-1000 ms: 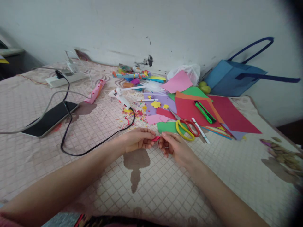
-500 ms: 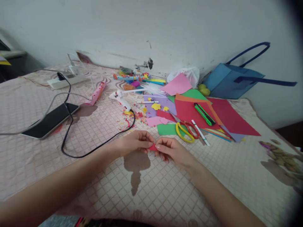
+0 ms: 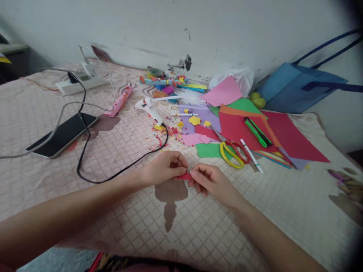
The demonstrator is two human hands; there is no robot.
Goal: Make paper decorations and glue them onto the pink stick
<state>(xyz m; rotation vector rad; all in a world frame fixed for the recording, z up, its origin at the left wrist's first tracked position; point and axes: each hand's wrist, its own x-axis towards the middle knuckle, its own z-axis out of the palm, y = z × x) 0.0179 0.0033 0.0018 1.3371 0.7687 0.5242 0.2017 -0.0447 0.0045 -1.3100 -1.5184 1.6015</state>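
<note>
Between my fingertips is a small red piece of craft paper or foam, just above the patterned tablecloth. My left hand pinches its left side, while my right hand pinches its right side; the fingers cover much of it. Up and to the right of my hands lie scissors with yellow and red handles. A white glue gun rests beyond my left hand, its black cord looping toward the left.
Coloured sheets, a green utility knife and a white marker lie at right. Colourful scraps surround the glue gun. A phone and a power strip sit at left. A blue bag leans on the wall.
The camera view has shifted a little, so the table things appear farther right and slightly higher. Both hands still pinch the red piece, with only slight finger movement.
</note>
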